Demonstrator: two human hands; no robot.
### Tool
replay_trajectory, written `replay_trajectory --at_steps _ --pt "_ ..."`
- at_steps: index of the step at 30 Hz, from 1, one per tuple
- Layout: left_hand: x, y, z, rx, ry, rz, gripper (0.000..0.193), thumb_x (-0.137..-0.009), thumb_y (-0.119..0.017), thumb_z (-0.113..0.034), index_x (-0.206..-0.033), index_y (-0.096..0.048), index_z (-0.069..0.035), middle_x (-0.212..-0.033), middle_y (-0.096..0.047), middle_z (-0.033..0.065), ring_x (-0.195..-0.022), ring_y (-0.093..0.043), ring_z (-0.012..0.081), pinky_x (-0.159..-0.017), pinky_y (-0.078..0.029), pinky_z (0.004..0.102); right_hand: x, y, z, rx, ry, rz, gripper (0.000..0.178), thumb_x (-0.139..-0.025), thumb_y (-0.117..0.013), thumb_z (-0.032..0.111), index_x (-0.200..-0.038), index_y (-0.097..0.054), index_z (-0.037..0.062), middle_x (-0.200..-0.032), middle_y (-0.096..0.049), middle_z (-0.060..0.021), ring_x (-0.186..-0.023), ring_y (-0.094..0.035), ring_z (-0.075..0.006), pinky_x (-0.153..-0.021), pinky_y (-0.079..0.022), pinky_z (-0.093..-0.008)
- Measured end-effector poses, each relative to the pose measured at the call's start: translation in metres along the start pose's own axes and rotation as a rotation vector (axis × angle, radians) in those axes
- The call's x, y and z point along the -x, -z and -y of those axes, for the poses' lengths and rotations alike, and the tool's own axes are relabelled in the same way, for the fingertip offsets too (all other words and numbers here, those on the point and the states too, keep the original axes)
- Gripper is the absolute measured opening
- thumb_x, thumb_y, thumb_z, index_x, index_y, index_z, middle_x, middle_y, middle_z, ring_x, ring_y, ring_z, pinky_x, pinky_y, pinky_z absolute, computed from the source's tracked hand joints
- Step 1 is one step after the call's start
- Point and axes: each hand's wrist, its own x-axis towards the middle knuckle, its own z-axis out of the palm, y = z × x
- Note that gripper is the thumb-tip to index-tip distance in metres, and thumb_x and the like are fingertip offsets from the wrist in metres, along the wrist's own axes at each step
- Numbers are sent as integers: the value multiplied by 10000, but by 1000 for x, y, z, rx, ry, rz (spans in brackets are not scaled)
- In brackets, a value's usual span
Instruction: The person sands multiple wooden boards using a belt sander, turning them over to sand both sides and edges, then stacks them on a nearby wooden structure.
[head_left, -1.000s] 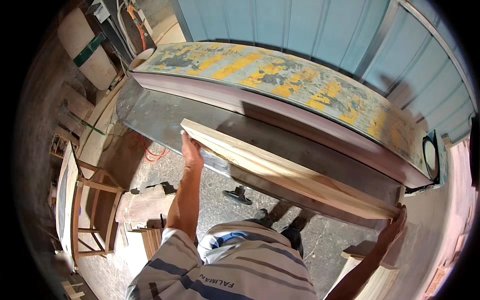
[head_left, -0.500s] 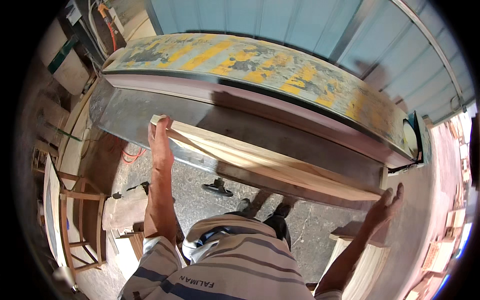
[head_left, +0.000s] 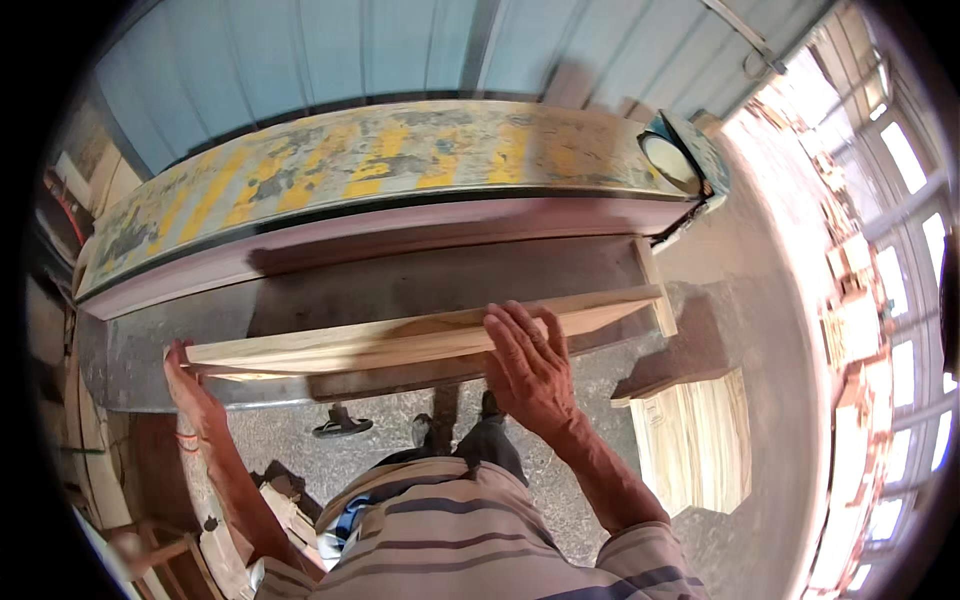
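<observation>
A long pale wooden board (head_left: 420, 340) is held over the dark metal table (head_left: 350, 285) of a long machine, roughly level across the view. My left hand (head_left: 190, 385) grips the board's left end, its fingertips partly hidden behind that end. Right of the board's middle, my right hand (head_left: 530, 365) has its fingers bent over the upper edge. The board's right end reaches a short wooden strip (head_left: 655, 290) at the end of the table. Behind the table runs the machine's pinkish upright belt (head_left: 400, 228), apart from the board.
A worn cover (head_left: 370, 160) with yellow stripes tops the machine, before a blue metal wall (head_left: 300, 50). A black handwheel (head_left: 342, 427) sits below the table's front edge. Stacked wooden boards (head_left: 695, 440) stand on the floor at right. More wood lies along the far right.
My right hand has left the board's right end and now holds it nearer the middle. My left hand stays at the left end. The whole view has swung to the right.
</observation>
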Motion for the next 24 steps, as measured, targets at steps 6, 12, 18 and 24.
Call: replay_trajectory --at_steps 6,12,18,24 --pt "-5 17 2 -40 27 30 493 -884 -415 -460 -1207 -491 -96 -1210 -514 98 -1159 -445 200 -967 -305 327 41 35 -70 295 -251 -62 399 -819 -570 109 -1199 -459 56 -1220 -518 -92 -1173 -462 -234 -1023 -225 -477" --pt "-25 43 6 -13 -114 197 392 -916 -388 -363 -1129 -503 -54 -1105 -545 103 -1057 -513 215 -919 -388 345 65 50 -134 97 -862 -318 480 -850 -573 143 -1286 -400 42 -1276 -465 -147 -1203 -431 -249 -978 -323 -459" --pt "1 11 -13 98 -30 249 492 -925 -342 -428 -1178 -507 -39 -1185 -541 96 -1088 -498 206 -922 -353 312 104 16 -162 -711 -813 -342 642 -829 -632 182 -1356 -290 54 -1311 -407 -120 -1216 -391 -236 -953 -353 -366" --pt "-2 13 -7 205 -51 227 598 -927 -327 -486 -1238 -425 15 -1238 -475 153 -1147 -460 246 -983 -332 340 96 -3 -171 -949 -868 -69 632 -808 -654 156 -1326 -318 20 -1221 -460 -78 -1109 -441 -167 -915 -369 -302"
